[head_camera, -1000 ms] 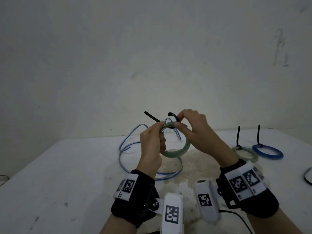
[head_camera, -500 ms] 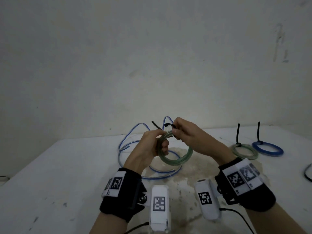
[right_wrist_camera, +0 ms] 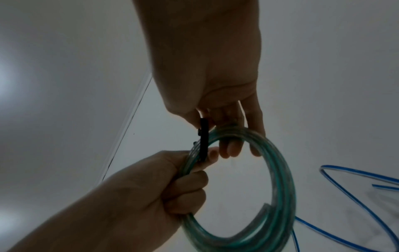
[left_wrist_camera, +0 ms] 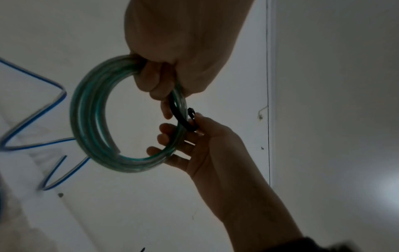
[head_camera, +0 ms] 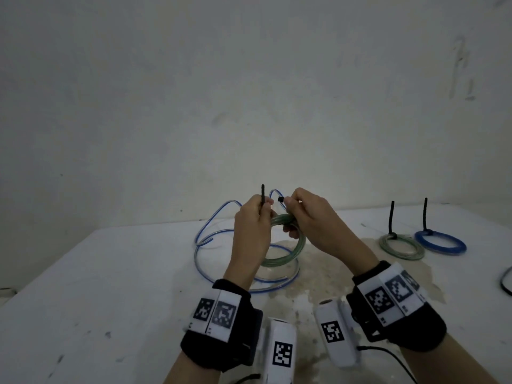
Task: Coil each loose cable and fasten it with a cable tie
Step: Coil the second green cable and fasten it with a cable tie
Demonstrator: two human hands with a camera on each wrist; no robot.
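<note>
A coil of green translucent cable (head_camera: 288, 256) hangs in the air above the table, held between both hands. My left hand (head_camera: 263, 214) grips the coil's top and also holds the black cable tie's tail (head_camera: 262, 195), which stands upright. My right hand (head_camera: 288, 206) pinches the tie's head end (head_camera: 280, 199), with its other fingers under the coil. In the left wrist view the tie (left_wrist_camera: 183, 117) curves round the coil (left_wrist_camera: 86, 110) between the two hands. In the right wrist view the tie (right_wrist_camera: 204, 136) crosses the coil (right_wrist_camera: 280, 179) beside the left hand's (right_wrist_camera: 172, 187) fingers.
A loose blue cable (head_camera: 210, 234) sprawls on the white table (head_camera: 110, 300) under and behind the hands. At the right lie a tied pale green coil (head_camera: 401, 246) and a tied blue coil (head_camera: 440, 242), their tie tails upright. A black cable (head_camera: 505, 284) shows at the right edge.
The tie's tail swung from slanting up-left to upright in my left hand. The right hand now holds the head end just beside it. The coil hangs lower.
</note>
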